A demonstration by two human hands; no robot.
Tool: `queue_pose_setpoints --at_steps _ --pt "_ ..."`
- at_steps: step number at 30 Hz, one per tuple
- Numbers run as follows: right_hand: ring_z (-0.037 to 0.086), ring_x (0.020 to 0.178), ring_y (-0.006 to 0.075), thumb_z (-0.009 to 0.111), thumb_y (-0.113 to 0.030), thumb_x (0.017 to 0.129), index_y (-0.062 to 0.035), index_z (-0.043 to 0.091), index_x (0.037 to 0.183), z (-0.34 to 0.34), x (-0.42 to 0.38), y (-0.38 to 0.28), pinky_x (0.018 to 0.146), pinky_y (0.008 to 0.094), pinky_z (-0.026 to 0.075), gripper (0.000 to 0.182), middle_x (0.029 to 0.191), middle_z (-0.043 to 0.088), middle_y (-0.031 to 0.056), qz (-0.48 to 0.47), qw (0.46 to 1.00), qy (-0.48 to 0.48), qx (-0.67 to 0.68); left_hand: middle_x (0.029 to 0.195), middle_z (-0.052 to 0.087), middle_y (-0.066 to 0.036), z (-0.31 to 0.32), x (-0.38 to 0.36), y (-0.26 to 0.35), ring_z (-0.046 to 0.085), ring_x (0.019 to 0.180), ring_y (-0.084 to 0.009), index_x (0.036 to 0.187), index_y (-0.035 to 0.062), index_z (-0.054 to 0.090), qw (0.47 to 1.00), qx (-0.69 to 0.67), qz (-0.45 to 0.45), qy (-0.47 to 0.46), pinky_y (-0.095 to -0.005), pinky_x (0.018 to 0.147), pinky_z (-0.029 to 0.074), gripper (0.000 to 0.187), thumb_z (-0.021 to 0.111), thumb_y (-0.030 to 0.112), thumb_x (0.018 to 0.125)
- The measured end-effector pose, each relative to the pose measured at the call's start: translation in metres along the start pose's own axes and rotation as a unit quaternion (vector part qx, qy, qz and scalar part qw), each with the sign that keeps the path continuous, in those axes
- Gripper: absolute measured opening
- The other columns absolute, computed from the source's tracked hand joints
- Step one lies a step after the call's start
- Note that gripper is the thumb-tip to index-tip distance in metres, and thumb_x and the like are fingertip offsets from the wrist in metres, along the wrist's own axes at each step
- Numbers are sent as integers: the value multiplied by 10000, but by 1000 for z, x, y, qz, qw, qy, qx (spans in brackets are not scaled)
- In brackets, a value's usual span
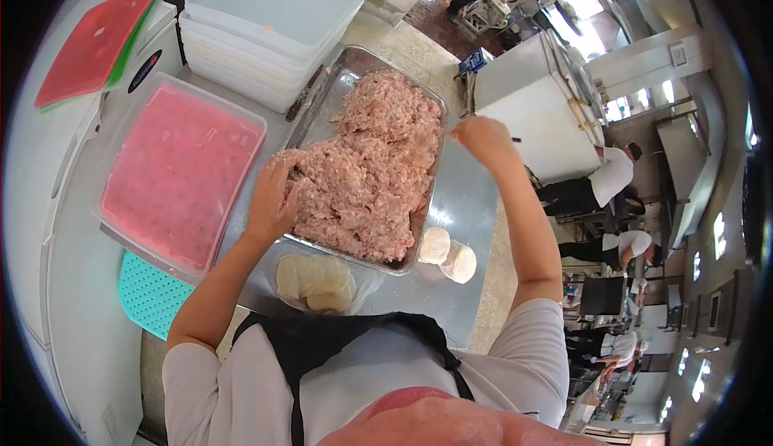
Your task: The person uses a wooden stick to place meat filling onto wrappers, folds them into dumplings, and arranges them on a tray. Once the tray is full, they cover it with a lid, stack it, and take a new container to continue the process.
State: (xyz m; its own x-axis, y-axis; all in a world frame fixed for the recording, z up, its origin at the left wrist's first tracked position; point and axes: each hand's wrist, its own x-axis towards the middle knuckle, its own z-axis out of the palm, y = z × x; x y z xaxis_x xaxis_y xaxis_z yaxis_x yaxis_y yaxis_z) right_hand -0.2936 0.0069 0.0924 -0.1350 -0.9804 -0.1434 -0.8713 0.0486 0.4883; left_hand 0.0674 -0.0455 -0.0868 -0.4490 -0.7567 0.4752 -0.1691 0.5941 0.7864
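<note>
A metal tray (354, 58) holds a large mound of pinkish ground meat (362, 164). My left hand (275, 192) is at the left side of the mound, with its fingers curled toward the meat; whatever lies inside them is hidden. Off the tray's right edge, my right hand (485, 142) is closed in a fist, and a short dark stub (516, 139) sticks out behind it. What it belongs to cannot be made out. Two stacks of pale round wrappers (448, 254) sit by the tray's near right corner. More yellowish rounds (314, 282) lie in clear plastic close to my apron.
A lidded tub with pink contents (181, 176) is on the left, above a turquoise perforated basket (153, 295). Stacked white containers (258, 51) stand at the back. Red and green boards (97, 47) lie far left. Several people (608, 176) work at the right.
</note>
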Motion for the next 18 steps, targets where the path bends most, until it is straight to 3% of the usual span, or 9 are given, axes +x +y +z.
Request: queue_pose_setpoints --at_steps 2,7,9,11,13,16,18 --pt "670 831 320 545 -259 924 -136 727 906 32 27 28 723 446 525 220 859 692 134 20 1000 -5 8 1240 541 -219 0 -2 -1 477 1170 -418 1262 23 515 1000 10 3 -4 -458 1017 370 425 590 114 854" --pt "666 851 341 515 -181 906 -117 713 880 101 82 57 744 457 525 210 863 697 138 80 983 128 107 1239 542 -220 -2 2 5 484 1159 -421 1251 26 521 1000 -7 -17 -3 -463 1019 367 421 603 125 850" --pt "671 846 350 503 -174 887 -101 715 853 114 103 54 740 465 531 226 862 697 150 97 985 97 107 1242 542 -219 -4 3 3 483 1164 -421 1247 23 521 1000 -3 -25 -12 -463 1025 363 415 602 142 857" --pt "694 811 337 527 -173 849 -84 723 801 125 126 43 702 448 551 221 845 708 160 80 994 69 17 1246 541 -217 -5 3 3 482 1169 -422 1243 20 521 999 0 -32 -21 -462 1031 360 411 601 159 865" --pt "698 786 346 531 -185 829 -67 727 780 124 141 23 686 453 552 234 829 708 175 43 998 51 -7 1267 533 -221 -5 4 5 472 1231 -392 1250 -3 521 998 -30 -41 -25 -449 1063 339 477 533 357 937" --pt "696 811 347 531 -221 827 -43 729 794 116 148 7 715 453 549 267 823 708 175 43 997 36 50 1261 535 -218 -6 4 7 470 1203 -415 1248 8 516 998 -44 -44 -19 -465 1058 339 438 588 243 886" --pt "695 812 346 531 -223 831 -42 727 794 107 139 -5 716 453 547 269 822 708 174 37 997 33 56 1265 532 -218 -5 2 4 468 1208 -412 1252 9 516 998 -35 -40 -19 -467 1060 336 442 590 244 885"
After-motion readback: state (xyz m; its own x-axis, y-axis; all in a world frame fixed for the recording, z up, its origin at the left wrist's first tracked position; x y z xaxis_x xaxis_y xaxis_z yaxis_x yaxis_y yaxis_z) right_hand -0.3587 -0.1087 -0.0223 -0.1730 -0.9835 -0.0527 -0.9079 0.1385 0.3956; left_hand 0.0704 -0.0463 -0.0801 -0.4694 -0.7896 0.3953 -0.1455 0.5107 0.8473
